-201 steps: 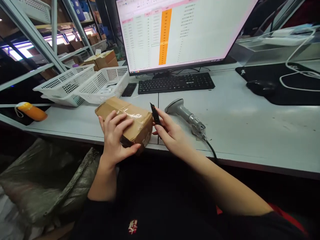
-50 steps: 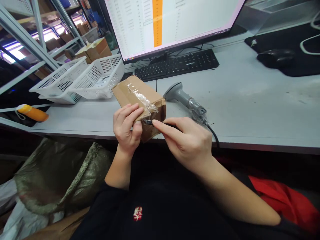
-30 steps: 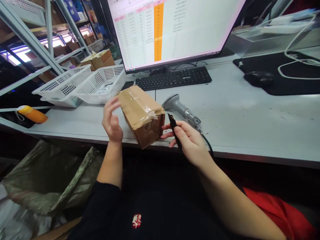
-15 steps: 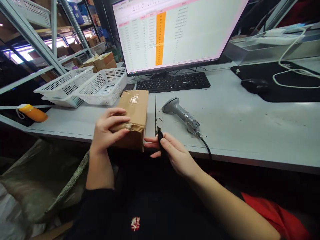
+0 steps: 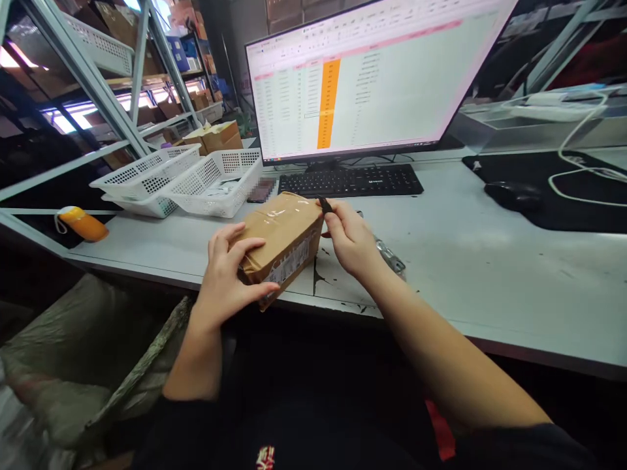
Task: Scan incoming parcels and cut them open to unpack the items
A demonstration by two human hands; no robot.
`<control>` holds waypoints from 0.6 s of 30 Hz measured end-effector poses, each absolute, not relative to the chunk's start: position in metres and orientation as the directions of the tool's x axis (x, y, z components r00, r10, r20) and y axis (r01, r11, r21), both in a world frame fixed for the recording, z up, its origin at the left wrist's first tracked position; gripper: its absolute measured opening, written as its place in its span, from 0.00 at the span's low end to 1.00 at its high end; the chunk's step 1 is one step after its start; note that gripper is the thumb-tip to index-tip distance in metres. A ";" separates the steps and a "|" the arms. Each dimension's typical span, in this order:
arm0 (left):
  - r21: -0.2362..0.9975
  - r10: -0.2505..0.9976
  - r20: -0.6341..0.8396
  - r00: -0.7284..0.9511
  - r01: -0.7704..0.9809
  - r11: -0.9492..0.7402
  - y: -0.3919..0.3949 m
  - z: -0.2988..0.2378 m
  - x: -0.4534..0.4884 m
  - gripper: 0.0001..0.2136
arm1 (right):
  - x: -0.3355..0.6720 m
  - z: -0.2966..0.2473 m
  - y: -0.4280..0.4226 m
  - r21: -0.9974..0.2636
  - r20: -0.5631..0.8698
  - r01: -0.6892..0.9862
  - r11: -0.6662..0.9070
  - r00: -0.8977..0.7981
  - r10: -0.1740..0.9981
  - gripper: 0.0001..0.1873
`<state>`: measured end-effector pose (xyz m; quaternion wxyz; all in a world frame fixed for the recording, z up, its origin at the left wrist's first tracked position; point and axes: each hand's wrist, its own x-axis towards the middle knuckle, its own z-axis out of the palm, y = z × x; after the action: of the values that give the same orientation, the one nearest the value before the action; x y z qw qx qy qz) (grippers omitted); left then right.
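A taped brown cardboard parcel [image 5: 287, 235] lies at the near edge of the grey desk [image 5: 490, 261], a printed label on its near side. My left hand [image 5: 228, 277] is wrapped over its near end and grips it. My right hand [image 5: 349, 238] is closed on a small black cutter [image 5: 324, 205], whose tip touches the parcel's far right top edge. A grey barcode scanner [image 5: 389, 256] lies behind my right hand, mostly hidden by it.
Two white perforated baskets [image 5: 215, 186] stand at the desk's left, with cardboard boxes [image 5: 215, 134] behind them. A black keyboard [image 5: 350, 181] and large monitor [image 5: 372, 75] sit beyond. A black mouse [image 5: 512, 194] rests on a mat at right. Grey shelving [image 5: 88, 72] stands left; sacks [image 5: 73, 352] lie below.
The parcel has been turned so its length runs leftward. My right hand rose from the desk edge and brought the cutter to the parcel's far top edge. My left hand stays on the near end.
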<state>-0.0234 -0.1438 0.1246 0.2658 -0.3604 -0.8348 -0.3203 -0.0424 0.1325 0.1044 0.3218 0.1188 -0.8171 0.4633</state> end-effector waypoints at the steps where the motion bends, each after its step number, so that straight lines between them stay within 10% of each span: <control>1: 0.323 0.387 0.717 -0.580 0.769 0.552 -0.138 0.120 -0.020 0.25 | -0.032 0.103 0.133 -0.666 0.646 -0.485 0.566 -0.755 0.112 0.18; 9: 0.227 0.405 0.810 -0.425 0.863 0.451 -0.130 0.112 -0.032 0.15 | 0.030 0.136 0.138 -0.160 0.770 -0.416 0.895 -0.620 -0.150 0.16; 18: 0.141 0.432 0.827 -0.360 0.877 0.460 -0.129 0.110 -0.008 0.19 | 0.040 0.161 0.093 0.312 0.714 -0.480 0.820 -0.451 -0.535 0.12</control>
<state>-0.0083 -0.1286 0.1097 0.3729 -0.4256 -0.7688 -0.2979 0.0404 0.0925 0.1608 0.4310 0.2982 -0.8511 -0.0324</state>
